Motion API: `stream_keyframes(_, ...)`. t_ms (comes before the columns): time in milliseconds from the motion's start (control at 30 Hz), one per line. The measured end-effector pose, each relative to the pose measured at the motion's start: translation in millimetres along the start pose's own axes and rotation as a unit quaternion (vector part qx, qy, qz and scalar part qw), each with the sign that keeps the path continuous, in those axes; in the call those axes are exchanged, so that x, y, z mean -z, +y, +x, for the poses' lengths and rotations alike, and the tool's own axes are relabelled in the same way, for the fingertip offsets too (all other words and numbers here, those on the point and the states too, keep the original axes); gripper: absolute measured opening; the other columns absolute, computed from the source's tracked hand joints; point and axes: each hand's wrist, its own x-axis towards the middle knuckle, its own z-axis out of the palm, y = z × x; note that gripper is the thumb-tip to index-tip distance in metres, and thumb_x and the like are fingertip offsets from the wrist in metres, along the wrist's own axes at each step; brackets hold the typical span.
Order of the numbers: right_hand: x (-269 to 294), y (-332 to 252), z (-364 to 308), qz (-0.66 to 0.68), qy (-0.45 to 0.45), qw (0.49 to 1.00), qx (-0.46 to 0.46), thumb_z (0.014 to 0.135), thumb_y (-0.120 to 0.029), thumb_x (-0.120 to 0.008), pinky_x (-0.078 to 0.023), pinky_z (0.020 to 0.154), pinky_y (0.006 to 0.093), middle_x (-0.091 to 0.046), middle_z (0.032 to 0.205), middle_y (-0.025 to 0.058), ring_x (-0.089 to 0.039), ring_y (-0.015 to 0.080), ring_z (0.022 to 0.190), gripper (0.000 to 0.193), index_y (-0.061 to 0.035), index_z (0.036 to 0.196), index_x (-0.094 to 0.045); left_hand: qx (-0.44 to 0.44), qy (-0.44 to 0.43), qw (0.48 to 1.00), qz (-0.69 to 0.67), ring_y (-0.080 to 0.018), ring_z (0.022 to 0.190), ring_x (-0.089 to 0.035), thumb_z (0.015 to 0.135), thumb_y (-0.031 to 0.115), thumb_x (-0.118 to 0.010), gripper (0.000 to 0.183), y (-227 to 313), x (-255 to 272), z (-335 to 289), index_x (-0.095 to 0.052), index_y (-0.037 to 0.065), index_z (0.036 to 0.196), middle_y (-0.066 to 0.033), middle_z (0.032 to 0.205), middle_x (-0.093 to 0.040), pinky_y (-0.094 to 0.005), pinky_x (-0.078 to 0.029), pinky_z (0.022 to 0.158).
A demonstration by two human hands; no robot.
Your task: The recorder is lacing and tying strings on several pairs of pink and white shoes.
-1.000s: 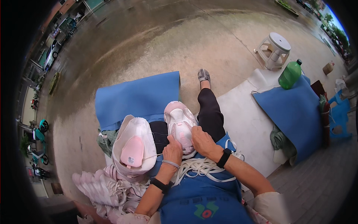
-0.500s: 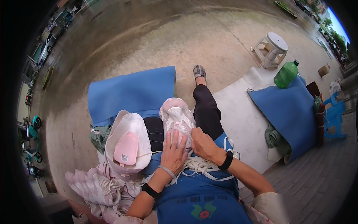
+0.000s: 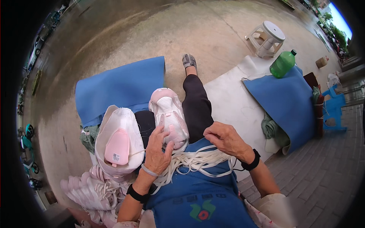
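- Pink-and-white sneaker (image 3: 169, 117) on the lap, toe pointing away from the body, between the two knees.
- Left hand (image 3: 156, 152) at the near left side of the sneaker, fingers spread wide, thumb over the tongue area — impossible to tell whether touching or just above.
- Right hand (image 3: 230, 142) near the heel end, to the right and apart from the sneaker; fingers curled in, narrow; cannot tell whether pinching anything.
- White laces (image 3: 199, 161) in a loose tangle across the blue apron (image 3: 197, 190), just below the sneaker.
- Left of the lap: white open-topped container (image 3: 131, 131), pink padded piece (image 3: 117, 146) with a printed label inside.
- Lower left: row of pink-and-white shoes (image 3: 89, 186), packed close together.
- Ahead and left, blue mat (image 3: 121, 85).
- Farther right: green bottle (image 3: 283, 64) on a blue sheet (image 3: 285, 102); pale stool (image 3: 273, 30) behind — well apart from both hands.
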Motion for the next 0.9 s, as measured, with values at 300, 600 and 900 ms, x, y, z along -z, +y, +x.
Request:
stream_keyframes(300, -23.1, -3.6, -34.8, -0.247, -0.062, 0.962, 0.097, 0.077, -0.009, -0.060, -0.040, 0.074, 0.0342, -0.050, 0.086, 0.0077, -0.050, 0.0234, 0.082, 0.005, -0.0066, 0.080, -0.063, 0.052, 0.023, 0.997, -0.045, -0.0302, 0.074, -0.063, 0.087, 0.003, -0.060, 0.008, 19.4, 27.2, -11.9, -0.061, -0.001, 0.093, -0.0154, 0.082, -0.063, -0.0338, -0.049, 0.067)
stream_keyframes(600, 30.0, -35.7, -14.7, 0.054, 0.018, 0.992, -0.110, 0.086, -0.001, -0.056, -0.045, 0.053, 0.0329, -0.058, 0.069, 0.0129, -0.057, 0.0229, 0.056, 0.006, -0.0003, 0.093, -0.055, -0.063, 0.031, 0.986, -0.153, -0.0198, 0.082, -0.064, 0.094, 0.020, -0.059, 0.021, 59.0, -2.2, 13.0, -0.063, -0.001, 0.098, -0.0120, 0.086, -0.068, -0.0283, -0.048, 0.077)
stream_keyframes(900, 68.0, -65.2, 4.3, 0.003, -0.037, 0.998, -0.043, 0.081, -0.004, -0.064, -0.038, 0.049, 0.0265, -0.053, 0.060, 0.0060, -0.047, 0.0114, 0.050, 0.009, -0.0013, 0.089, -0.062, 0.135, -0.248, 0.870, -0.404, -0.0074, 0.062, -0.048, 0.101, 0.027, -0.049, 0.031, 61.2, 23.6, 30.9, -0.060, 0.002, 0.088, 0.0006, 0.068, -0.054, -0.0221, -0.041, 0.060)
